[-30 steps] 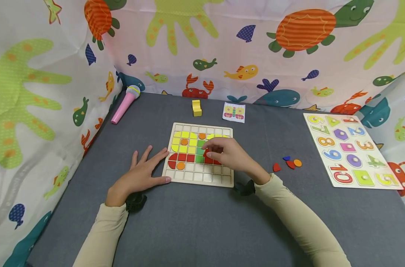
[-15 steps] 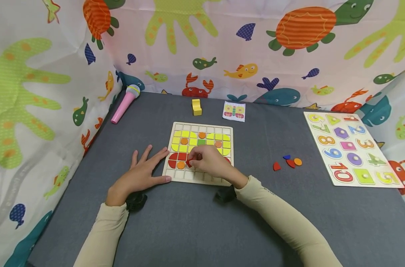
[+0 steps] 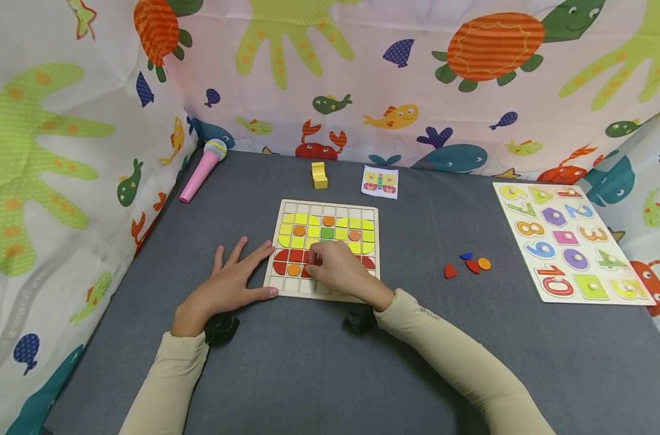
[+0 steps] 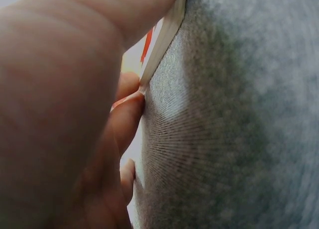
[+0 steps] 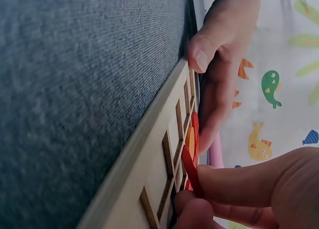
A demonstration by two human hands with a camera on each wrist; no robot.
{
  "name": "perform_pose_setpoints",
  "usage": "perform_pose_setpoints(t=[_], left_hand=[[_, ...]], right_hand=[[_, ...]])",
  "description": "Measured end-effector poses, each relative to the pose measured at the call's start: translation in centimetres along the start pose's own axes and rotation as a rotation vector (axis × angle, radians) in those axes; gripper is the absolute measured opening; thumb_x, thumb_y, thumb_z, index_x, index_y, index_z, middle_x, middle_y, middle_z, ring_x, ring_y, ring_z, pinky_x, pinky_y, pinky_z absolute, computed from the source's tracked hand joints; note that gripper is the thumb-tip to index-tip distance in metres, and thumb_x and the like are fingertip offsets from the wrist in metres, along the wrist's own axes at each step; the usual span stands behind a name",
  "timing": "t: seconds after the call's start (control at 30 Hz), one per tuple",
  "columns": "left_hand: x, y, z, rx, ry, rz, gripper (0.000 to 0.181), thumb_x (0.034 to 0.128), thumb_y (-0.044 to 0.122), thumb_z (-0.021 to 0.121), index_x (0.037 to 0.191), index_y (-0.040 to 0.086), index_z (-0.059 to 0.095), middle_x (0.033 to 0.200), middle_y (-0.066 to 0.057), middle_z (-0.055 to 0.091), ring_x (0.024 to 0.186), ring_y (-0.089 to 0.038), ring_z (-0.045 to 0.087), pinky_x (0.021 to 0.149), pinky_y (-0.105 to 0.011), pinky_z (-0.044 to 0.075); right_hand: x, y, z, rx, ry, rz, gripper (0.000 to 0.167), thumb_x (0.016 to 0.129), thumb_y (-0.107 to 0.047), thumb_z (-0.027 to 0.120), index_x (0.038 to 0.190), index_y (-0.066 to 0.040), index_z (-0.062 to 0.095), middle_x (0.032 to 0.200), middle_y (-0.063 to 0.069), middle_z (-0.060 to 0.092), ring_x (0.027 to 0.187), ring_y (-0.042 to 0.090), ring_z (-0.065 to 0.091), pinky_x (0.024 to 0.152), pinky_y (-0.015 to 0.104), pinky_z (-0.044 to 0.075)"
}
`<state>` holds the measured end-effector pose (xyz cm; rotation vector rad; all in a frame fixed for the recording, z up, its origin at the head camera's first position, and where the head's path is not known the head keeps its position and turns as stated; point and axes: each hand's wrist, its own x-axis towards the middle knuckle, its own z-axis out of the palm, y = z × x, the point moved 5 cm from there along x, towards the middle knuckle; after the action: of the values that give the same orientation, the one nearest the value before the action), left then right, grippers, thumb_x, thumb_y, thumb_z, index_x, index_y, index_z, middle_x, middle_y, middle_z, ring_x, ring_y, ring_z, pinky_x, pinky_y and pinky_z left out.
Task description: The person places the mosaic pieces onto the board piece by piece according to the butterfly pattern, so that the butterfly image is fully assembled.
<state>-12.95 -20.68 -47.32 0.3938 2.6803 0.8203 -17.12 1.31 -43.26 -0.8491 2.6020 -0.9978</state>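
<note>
A wooden grid board (image 3: 357, 213) lies on the grey cloth, filled in part with flat yellow, orange, green and red pieces. My left hand (image 3: 229, 290) rests at the board's left edge, fingers spread, thumb at the near left corner. Over the lower middle of the board, my right hand (image 3: 338, 269) pinches a small red piece (image 5: 190, 170) between thumb and fingers. In the right wrist view that piece is tilted against the grid, close to an orange disc (image 5: 190, 139). My right hand hides the middle cells from the head view.
Loose red pieces (image 3: 450, 271), a blue piece (image 3: 466, 256) and an orange disc (image 3: 485, 263) lie right of the board. Farther right is a number puzzle board (image 3: 566, 238). Behind stand a yellow block (image 3: 319, 175), a butterfly pattern card (image 3: 380, 182) and a pink toy microphone (image 3: 203, 171).
My right hand has moved left and nearer across the board, from the right-hand red pieces to the lower middle, slowing in the last half second. The left hand has stayed put.
</note>
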Motion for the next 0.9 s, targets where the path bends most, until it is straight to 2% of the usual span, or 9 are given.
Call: perform_pose_setpoints(t=[0.27,0.57,0.73,0.83,0.9], left_hand=[[-0.1,0.0,0.2,0.0,-0.002,-0.009,0.1,0.0929,0.061,0.077,0.17,0.017,0.032,0.177,-0.008,0.023,0.162,-0.045,-0.005,0.118,-0.07,-0.02],[0.1,-0.1,0.0,0.009,-0.007,-0.01,0.1,0.0928,0.06,0.077,0.171,0.017,0.031,0.177,-0.007,0.022,0.162,-0.045,-0.006,0.118,-0.07,-0.02],[0.1,-0.2,0.1,0.009,-0.01,-0.015,0.101,0.0924,0.062,0.077,0.171,0.018,0.03,0.178,-0.007,0.021,0.162,-0.045,-0.007,0.118,-0.07,-0.021],[0.1,-0.2,0.1,0.003,-0.014,-0.015,0.102,0.0922,0.063,0.076,0.171,0.018,0.03,0.178,-0.007,0.021,0.162,-0.044,-0.007,0.118,-0.069,-0.021],[0.1,-0.3,0.1,0.001,-0.012,-0.014,0.102,0.0919,0.063,0.077,0.171,0.019,0.029,0.178,-0.007,0.021,0.162,-0.044,-0.007,0.118,-0.069,-0.021]], right_hand=[[0.4,-0.4,0.3,-0.047,-0.022,-0.014,0.014,0.097,-0.003,0.076,0.085,-0.007,0.073,0.073,-0.001,0.065,0.067,0.019,0.057,0.061,0.028,0.044],[0.1,0.1,-0.2,0.031,0.005,0.022,0.009,0.1,-0.006,0.074,0.09,-0.006,0.073,0.073,-0.001,0.064,0.066,0.018,0.056,0.06,0.027,0.043],[-1.2,1.2,-1.8,0.097,0.024,-0.043,0.004,0.1,-0.006,0.074,0.097,-0.005,0.076,0.083,-0.002,0.068,0.074,0.017,0.059,0.068,0.03,0.049],[-2.6,2.7,-3.6,0.118,0.066,-0.072,0.005,0.099,-0.005,0.075,0.103,-0.003,0.078,0.092,-0.001,0.071,0.082,0.017,0.062,0.075,0.033,0.055],[-3.8,3.9,-5.2,0.122,0.111,-0.057,0.009,0.098,-0.005,0.076,0.106,-0.002,0.078,0.096,0.001,0.072,0.085,0.019,0.064,0.076,0.036,0.057]])
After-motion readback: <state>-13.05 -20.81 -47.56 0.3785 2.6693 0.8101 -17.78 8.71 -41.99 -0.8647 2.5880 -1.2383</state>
